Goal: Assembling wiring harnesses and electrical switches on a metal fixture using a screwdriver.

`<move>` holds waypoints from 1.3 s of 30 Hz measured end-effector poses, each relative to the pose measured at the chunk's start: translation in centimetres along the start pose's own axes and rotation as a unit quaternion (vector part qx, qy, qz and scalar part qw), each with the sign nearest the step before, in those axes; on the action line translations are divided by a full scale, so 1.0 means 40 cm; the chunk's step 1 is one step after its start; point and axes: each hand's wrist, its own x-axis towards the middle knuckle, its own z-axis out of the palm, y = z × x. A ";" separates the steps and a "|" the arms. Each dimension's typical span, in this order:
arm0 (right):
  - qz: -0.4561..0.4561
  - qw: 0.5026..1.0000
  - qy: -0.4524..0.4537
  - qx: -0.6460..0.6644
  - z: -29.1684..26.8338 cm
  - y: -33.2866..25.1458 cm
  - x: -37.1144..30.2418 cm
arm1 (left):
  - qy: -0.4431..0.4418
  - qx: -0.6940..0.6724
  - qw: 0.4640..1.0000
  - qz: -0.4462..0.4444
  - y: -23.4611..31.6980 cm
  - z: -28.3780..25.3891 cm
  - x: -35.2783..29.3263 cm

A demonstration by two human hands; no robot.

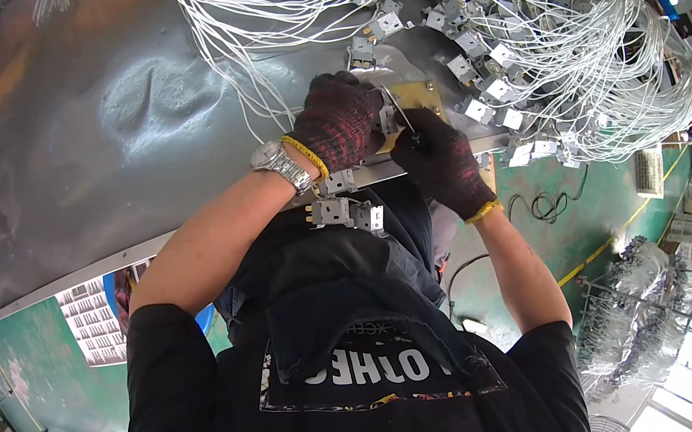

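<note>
My left hand [338,123], in a dark red-and-black knit glove, is closed on a small grey metal connector block [387,118] at the table's near edge. The block sits against a brass-coloured plate [419,96] with screws. My right hand [445,165], gloved the same way, pinches a thin white wire [397,107] beside the block. Its fingertips are partly hidden. Below my left wrist, connector blocks [332,212] on wires hang at the table edge, in front of my lap.
A metal-topped table [82,169] spreads ahead and to the left. Heaps of white wires [594,55] with connector blocks lie at the right; another wire bundle [269,27] lies at the far middle. On the green floor are a black cable [550,205] and a white crate [92,322].
</note>
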 end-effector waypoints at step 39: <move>-0.052 0.958 -0.047 -0.277 -0.126 -0.132 -0.083 | 0.046 -0.037 0.998 0.023 0.001 0.044 0.001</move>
